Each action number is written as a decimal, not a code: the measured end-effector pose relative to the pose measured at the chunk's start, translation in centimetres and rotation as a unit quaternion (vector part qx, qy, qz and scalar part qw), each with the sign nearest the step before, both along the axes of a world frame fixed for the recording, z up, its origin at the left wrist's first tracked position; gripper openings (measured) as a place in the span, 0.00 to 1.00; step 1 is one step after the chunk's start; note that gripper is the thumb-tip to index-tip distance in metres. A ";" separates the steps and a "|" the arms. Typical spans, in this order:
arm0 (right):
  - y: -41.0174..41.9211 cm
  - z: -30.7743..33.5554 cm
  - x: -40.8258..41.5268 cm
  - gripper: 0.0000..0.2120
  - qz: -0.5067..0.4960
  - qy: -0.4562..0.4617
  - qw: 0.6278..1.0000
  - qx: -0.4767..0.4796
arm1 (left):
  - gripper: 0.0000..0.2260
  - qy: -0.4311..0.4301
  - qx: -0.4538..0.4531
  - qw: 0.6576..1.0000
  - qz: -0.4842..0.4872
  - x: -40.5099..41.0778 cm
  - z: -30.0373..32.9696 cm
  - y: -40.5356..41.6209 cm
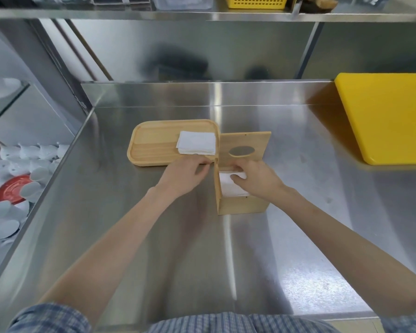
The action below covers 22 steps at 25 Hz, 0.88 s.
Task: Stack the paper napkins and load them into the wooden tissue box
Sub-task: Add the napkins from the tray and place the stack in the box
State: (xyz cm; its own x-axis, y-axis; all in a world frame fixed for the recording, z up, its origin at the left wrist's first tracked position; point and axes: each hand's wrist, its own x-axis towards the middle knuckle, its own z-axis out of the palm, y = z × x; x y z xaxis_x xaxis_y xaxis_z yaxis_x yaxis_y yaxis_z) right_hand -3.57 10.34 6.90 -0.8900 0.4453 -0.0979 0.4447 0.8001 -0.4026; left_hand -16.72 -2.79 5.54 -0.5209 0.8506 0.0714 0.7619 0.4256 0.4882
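Observation:
A wooden tissue box stands on the steel counter with its lid swung up and back; the lid has an oval slot. White napkins lie inside the box. My right hand reaches into the box, with its fingers pressed on those napkins. My left hand rests against the box's left wall near the hinge, fingers curled. A small stack of white napkins lies at the right end of a wooden tray just left of the box.
A yellow cutting board leans at the counter's right back. To the left, below the counter edge, white cups and a red plate fill a lower bin. A shelf overhead holds a yellow basket.

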 end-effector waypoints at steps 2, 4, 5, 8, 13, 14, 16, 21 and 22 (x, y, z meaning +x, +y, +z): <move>-0.9 0.1 -0.7 0.17 0.003 0.022 0.999 -0.031 | 0.13 -0.014 0.011 0.999 0.038 -1.0 0.0 -0.6; -1.6 0.1 -1.8 0.17 0.006 0.036 0.997 -0.064 | 0.12 -0.031 0.017 0.997 0.071 -1.8 0.0 -1.0; -1.9 0.2 -2.5 0.17 0.007 0.038 0.997 -0.072 | 0.13 -0.034 0.017 0.996 0.085 -2.3 0.1 -1.2; -2.7 0.2 -4.7 0.18 0.011 0.034 0.997 -0.070 | 0.14 -0.029 -0.001 0.995 0.101 -3.9 0.4 -1.4; -3.0 0.0 -8.3 0.18 0.029 0.019 0.998 -0.046 | 0.15 -0.038 -0.027 0.992 0.113 -6.4 0.7 -1.1; -3.0 0.1 -9.1 0.18 0.035 0.007 0.999 -0.038 | 0.15 -0.045 -0.031 0.992 0.115 -7.0 0.6 -0.9; -2.7 0.4 -10.8 0.18 0.045 -0.021 0.998 -0.029 | 0.15 -0.054 -0.043 0.991 0.117 -8.2 0.5 -0.5; -0.4 2.9 -15.7 0.17 0.064 -0.077 0.995 0.028 | 0.15 -0.059 -0.101 0.984 0.132 -11.3 0.3 1.4; 0.1 3.5 -16.8 0.17 0.071 -0.085 0.993 0.047 | 0.15 -0.067 -0.099 0.984 0.130 -12.0 0.3 1.9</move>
